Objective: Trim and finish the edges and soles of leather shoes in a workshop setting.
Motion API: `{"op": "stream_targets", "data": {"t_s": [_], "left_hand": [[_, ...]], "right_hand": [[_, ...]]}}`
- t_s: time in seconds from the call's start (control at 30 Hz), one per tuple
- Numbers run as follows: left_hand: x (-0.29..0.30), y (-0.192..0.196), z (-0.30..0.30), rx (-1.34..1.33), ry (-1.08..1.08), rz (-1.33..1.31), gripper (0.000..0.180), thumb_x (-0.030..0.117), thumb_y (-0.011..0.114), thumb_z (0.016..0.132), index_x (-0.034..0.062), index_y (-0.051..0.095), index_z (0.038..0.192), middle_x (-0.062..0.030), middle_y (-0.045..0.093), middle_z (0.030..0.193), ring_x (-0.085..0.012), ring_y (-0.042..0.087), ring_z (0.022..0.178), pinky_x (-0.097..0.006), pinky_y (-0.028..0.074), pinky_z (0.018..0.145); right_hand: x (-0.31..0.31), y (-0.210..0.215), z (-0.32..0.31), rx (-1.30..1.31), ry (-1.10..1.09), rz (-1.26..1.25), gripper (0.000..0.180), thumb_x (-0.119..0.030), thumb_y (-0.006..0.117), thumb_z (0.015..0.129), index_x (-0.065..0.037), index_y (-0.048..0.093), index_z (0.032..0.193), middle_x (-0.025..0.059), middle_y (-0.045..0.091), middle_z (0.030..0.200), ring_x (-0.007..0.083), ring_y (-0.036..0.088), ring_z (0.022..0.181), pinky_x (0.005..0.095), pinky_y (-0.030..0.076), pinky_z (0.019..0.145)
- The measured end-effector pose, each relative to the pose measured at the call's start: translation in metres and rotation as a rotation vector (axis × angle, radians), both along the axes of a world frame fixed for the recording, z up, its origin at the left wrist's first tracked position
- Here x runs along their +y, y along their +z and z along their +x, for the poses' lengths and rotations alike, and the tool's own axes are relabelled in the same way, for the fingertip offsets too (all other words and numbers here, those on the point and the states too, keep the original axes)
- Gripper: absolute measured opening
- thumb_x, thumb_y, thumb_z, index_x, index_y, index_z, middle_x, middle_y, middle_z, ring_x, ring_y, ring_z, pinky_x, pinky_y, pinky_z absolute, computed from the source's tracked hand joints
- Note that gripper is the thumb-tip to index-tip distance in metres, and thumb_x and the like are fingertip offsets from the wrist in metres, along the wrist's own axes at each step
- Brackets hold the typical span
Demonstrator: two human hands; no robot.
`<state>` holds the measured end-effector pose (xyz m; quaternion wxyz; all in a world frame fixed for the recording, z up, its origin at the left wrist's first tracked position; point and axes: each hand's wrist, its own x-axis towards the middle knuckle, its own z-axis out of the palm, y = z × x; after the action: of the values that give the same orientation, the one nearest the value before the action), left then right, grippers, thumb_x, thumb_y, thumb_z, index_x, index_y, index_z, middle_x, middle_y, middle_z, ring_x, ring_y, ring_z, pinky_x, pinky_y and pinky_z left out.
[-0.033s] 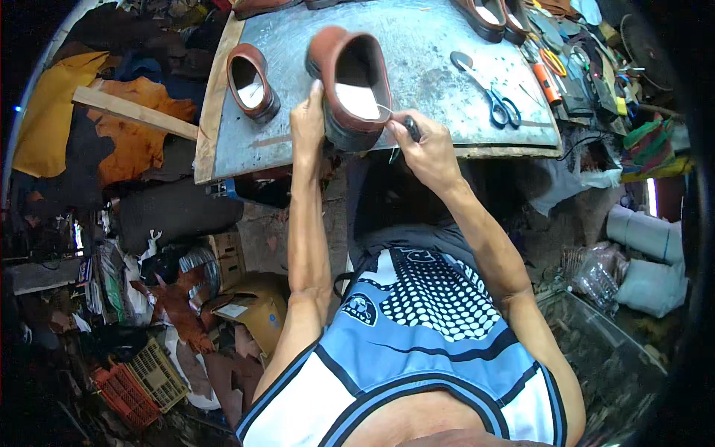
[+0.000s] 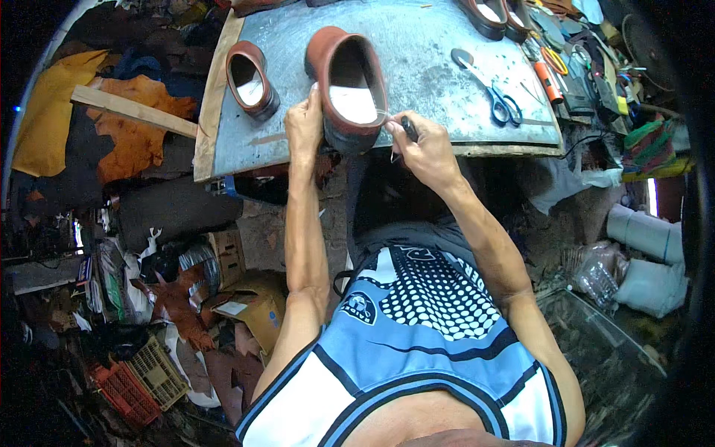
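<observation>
A brown leather shoe (image 2: 322, 56) with a dark heel stands at the table's near edge, its opening toward me and a pale insole (image 2: 353, 104) inside. My left hand (image 2: 304, 123) grips its left side near the heel, thumb up along the leather. At the right rim of the opening, my right hand (image 2: 428, 145) is closed around a small black-handled awl (image 2: 409, 128). A thin pale strand lies between the rim and those fingers. Its exact path, and the awl's tip, are too small to make out. A second brown shoe (image 2: 240, 61) sits to the left.
Blue-handled scissors (image 2: 500, 104) lie on the grey metal-topped table (image 2: 439, 82), right of the shoe. More shoes (image 2: 488, 18) stand at the far edge. Tools, including an orange-handled one (image 2: 550, 83), crowd the right side. A wooden bar (image 2: 141, 112) juts out left over leather pieces.
The held shoe has shifted slightly left, and my left hand with it. The strand at the rim now looks shorter and straighter. My right hand keeps hold of the awl.
</observation>
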<state>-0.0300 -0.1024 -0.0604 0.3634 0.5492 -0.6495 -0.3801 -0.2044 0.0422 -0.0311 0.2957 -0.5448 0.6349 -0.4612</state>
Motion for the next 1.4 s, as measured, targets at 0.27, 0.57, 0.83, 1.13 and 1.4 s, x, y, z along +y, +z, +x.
{"op": "stream_targets", "data": {"t_s": [0.27,0.57,0.83,1.13,1.4], "left_hand": [[0.048,-0.006,0.059,0.100,0.140,-0.191,0.027,0.021,0.063,0.094,-0.0041,0.072,0.099,-0.0087,0.071,0.086,-0.0149,0.063,0.078,-0.029,0.050,0.071],[0.062,0.002,0.045,-0.182,-0.281,-0.530,0.083,0.042,0.085,0.068,0.0005,0.054,0.132,-0.0218,0.043,0.147,-0.0371,0.041,0.136,-0.048,0.034,0.112],[0.064,0.004,0.033,-0.193,-0.299,-0.495,0.079,0.042,0.085,0.068,-0.0006,0.056,0.129,-0.0218,0.044,0.146,-0.0372,0.042,0.135,-0.048,0.035,0.111],[0.024,0.064,0.004,-0.749,-0.733,-0.667,0.018,0.017,0.069,0.086,0.0027,0.072,0.097,-0.0140,0.068,0.093,-0.0297,0.065,0.089,-0.041,0.046,0.083],[-0.005,0.073,0.000,-0.605,-0.925,-0.352,0.019,0.012,0.065,0.090,-0.0051,0.068,0.097,-0.0195,0.070,0.086,-0.0318,0.069,0.077,-0.037,0.053,0.070]], "right_hand": [[0.020,0.010,-0.011,-0.429,0.172,-0.034,0.021,-0.020,0.059,0.097,-0.002,0.070,0.096,0.0112,0.068,0.104,0.0082,0.059,0.067,0.0217,0.047,0.057],[-0.038,0.027,-0.001,-0.798,0.297,-0.129,0.021,-0.024,0.059,0.096,-0.005,0.063,0.088,-0.0008,0.056,0.067,0.0098,0.056,0.058,0.0225,0.043,0.052],[-0.030,0.019,-0.028,-0.415,0.292,-0.070,0.026,-0.028,0.059,0.097,-0.005,0.064,0.086,-0.0007,0.055,0.063,0.0064,0.050,0.055,0.0233,0.039,0.051],[-0.037,0.027,-0.085,0.438,-0.120,-0.106,0.051,-0.048,0.061,0.094,-0.005,0.064,0.120,0.0168,0.070,0.092,0.0248,0.068,0.084,0.0383,0.053,0.076],[-0.030,-0.031,-0.102,0.916,-0.116,0.172,0.041,-0.036,0.066,0.090,-0.003,0.063,0.115,0.0202,0.063,0.106,0.0373,0.061,0.099,0.0442,0.050,0.086]]}}
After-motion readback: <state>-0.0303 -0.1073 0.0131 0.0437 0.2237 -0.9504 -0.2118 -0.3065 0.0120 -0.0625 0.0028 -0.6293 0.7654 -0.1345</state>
